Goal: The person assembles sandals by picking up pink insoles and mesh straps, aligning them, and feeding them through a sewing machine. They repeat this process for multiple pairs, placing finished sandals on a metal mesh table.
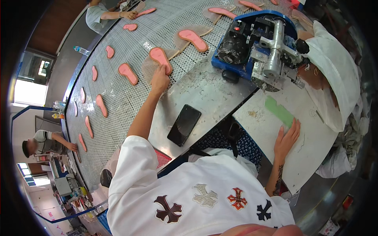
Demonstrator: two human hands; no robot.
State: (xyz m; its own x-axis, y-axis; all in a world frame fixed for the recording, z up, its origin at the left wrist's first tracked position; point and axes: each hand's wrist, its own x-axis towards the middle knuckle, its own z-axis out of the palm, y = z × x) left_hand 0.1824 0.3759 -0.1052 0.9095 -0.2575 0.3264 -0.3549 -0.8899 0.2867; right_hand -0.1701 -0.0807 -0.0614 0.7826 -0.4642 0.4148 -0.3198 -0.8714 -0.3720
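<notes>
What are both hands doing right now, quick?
Left hand: touching a pink sole; can't tell if it's gripping.
Right hand: open, resting at the green piece.

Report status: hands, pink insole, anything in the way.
Left hand touching pink insole. Right hand open, fingertips at green strip. Phone between hands, blocking neither.

Mesh tbl point(153, 35) w/ pink insoles point(128, 74).
</notes>
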